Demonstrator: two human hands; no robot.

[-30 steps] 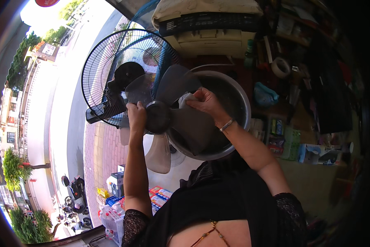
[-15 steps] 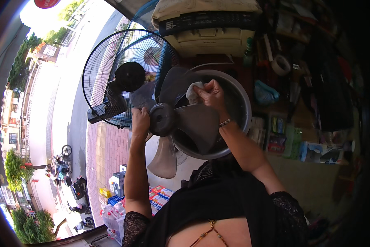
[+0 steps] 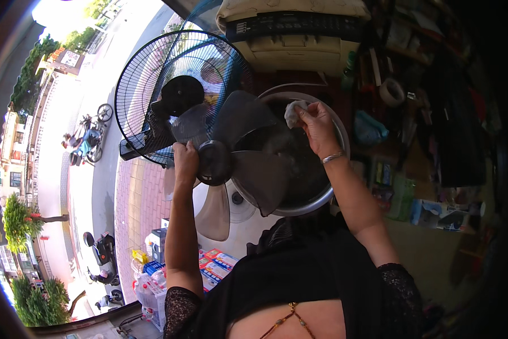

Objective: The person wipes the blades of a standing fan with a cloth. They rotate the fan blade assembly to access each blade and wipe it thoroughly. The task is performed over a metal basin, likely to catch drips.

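My left hand [image 3: 186,158] is closed on a fan blade [image 3: 215,206], a grey, see-through plastic piece with several wide vanes around a dark round hub [image 3: 215,163]. Its fingers pinch near the hub's left side. Part of the piece hangs over a large metal basin [image 3: 345,144] with dark contents. In my right hand [image 3: 320,129] a crumpled whitish cloth [image 3: 294,113] is pinched between the fingers, above the basin and apart from the vanes. Beyond my left hand stands a black fan cage [image 3: 131,93] with its motor housing [image 3: 182,95].
A cream drawer unit [image 3: 299,53] with a dark panel stands behind the basin. On the right are a tape roll [image 3: 391,92], a blue plastic bag [image 3: 370,129] and a green bottle [image 3: 349,69]. Colourful boxes [image 3: 216,267] lie by my left arm. A street [image 3: 104,192] runs along the left.
My right hand has moved right with the cloth, away from the vanes. The fan blade has shifted slightly left with my left hand. A motorbike has moved along the street.
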